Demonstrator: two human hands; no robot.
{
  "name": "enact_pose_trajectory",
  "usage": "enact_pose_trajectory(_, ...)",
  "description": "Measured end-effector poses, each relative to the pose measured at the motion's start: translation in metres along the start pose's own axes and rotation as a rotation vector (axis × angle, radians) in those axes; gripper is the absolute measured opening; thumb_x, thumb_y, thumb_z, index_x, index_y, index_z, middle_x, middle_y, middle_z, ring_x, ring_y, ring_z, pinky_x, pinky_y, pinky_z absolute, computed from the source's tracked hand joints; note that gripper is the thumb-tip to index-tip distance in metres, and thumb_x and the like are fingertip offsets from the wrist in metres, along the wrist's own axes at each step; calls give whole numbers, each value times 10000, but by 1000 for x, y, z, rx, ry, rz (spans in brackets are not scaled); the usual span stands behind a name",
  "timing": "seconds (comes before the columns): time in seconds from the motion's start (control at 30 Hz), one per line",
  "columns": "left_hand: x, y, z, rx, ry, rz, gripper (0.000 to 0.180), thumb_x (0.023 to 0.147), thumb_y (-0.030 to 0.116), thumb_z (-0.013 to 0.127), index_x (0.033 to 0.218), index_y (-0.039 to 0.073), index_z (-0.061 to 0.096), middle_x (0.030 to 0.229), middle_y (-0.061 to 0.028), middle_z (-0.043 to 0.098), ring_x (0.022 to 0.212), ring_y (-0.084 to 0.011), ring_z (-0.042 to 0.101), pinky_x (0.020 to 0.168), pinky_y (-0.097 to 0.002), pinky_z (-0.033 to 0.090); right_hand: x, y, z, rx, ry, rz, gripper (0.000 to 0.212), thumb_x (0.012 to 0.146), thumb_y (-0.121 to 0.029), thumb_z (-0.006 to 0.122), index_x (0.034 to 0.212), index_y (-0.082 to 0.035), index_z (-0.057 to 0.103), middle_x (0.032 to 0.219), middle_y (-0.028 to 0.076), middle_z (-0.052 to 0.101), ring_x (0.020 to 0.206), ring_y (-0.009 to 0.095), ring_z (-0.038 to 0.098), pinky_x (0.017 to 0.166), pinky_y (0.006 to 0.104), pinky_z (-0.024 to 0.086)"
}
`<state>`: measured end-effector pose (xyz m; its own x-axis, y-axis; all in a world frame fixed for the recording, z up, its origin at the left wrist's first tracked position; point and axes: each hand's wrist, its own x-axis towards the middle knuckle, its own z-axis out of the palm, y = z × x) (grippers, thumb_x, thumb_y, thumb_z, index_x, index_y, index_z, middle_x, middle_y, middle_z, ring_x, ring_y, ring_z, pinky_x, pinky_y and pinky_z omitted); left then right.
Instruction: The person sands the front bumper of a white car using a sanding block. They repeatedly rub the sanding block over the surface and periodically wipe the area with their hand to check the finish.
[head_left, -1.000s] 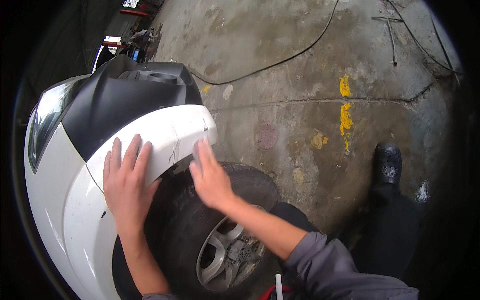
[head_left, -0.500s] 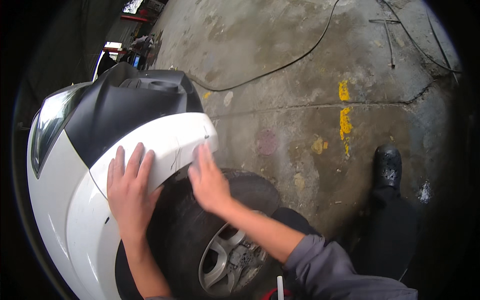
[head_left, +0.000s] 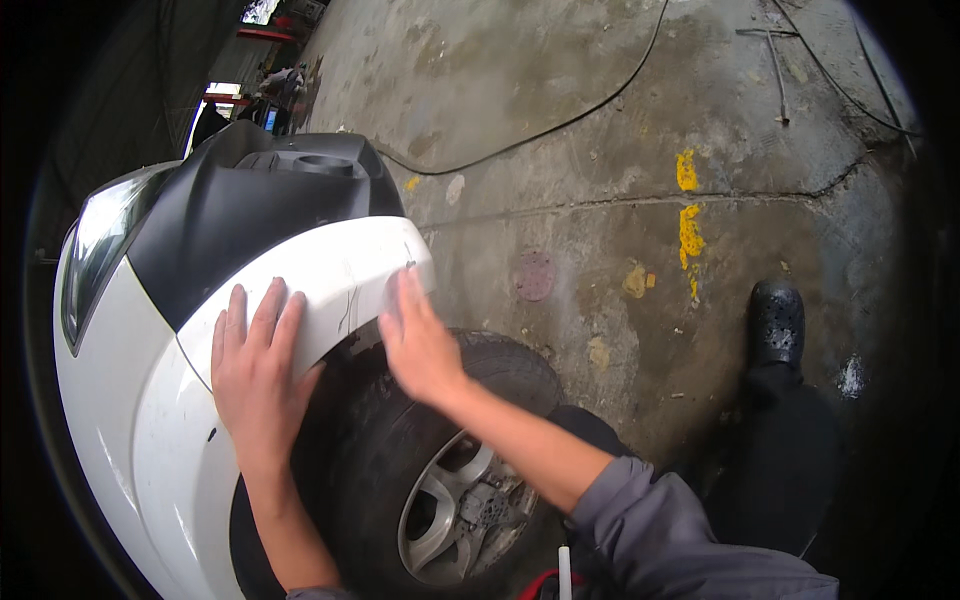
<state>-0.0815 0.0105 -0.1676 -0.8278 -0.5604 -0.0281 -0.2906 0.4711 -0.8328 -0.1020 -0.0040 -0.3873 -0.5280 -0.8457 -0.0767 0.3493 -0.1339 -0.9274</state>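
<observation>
My left hand [head_left: 258,375] lies flat on the white bumper corner [head_left: 330,255], its fingers stretched out and holding nothing. At the bumper's outer end, above the wheel arch, my right hand [head_left: 425,345] presses with its fingers together. A small greyish patch shows beside those fingers; it is too blurred to name. Dark scratch marks [head_left: 349,308] run down the white surface between my hands, and a small dark chip sits near my right fingertips. Below both hands is the black tire [head_left: 355,440] with its silver wheel rim [head_left: 435,545].
Black plastic trim [head_left: 270,195] and a headlight [head_left: 108,235] adjoin the bumper. A black hose [head_left: 560,135] crosses the stained concrete floor. A T-shaped metal bar [head_left: 778,80] lies at the far right. My black shoe [head_left: 778,320] rests on the floor at right.
My right hand has shifted very slightly up along the bumper's end. My left hand stays on the panel; the whole view has moved a little.
</observation>
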Motion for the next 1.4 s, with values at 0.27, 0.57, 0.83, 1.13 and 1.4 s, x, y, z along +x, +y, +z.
enact_pose_trajectory(0.27, -2, -2, 1, -21, 24, 16, 854, 576, 114, 956, 1369, 163, 642, 1491, -31, 590, 1433, -359, 486, 1188, -506, 412, 11, -1, -5, 98, -6, 12, 670, 1097, -363, 397, 1619, 33, 257, 1689, 256, 237, 1558, 401, 257, 1261, 418, 248)
enact_pose_trajectory(0.57, -3, -3, 5, -7, 24, 15, 863, 579, 123, 960, 1379, 168, 639, 1504, -26, 581, 1432, -358, 487, 1188, -507, 414, 21, 3, -6, 151, 20, -38, 643, 1098, -357, 413, 1617, 4, 300, 1692, 247, 244, 1575, 372, 234, 1265, 404, 240)
enact_pose_trajectory(0.83, -4, 0, 3, -21, 14, 4, 863, 576, 119, 956, 1377, 170, 639, 1502, -20, 583, 1434, -357, 486, 1200, -502, 402, 19, 5, -6, 117, -6, -11, 665, 1093, -371, 402, 1621, 11, 271, 1710, 240, 183, 1522, 420, 327, 1233, 443, 315)
enact_pose_trajectory(1.13, -5, -2, 6, -12, 12, 13, 872, 574, 108, 956, 1384, 176, 639, 1502, -25, 586, 1439, -350, 485, 1192, -505, 411, 12, -11, 1, 172, 27, 170, 699, 1093, -367, 423, 1617, 52, 229, 1698, 267, 199, 1546, 417, 278, 1255, 444, 260)
enact_pose_trajectory(1.4, -1, 1, 3, -6, 15, 9, 832, 598, 124, 962, 1370, 169, 654, 1480, -32, 603, 1437, -349, 487, 1206, -509, 398, 0, -20, 9, 157, 57, 171, 715, 1095, -401, 385, 1617, 56, 211, 1691, 288, 189, 1501, 465, 335, 1224, 462, 315)
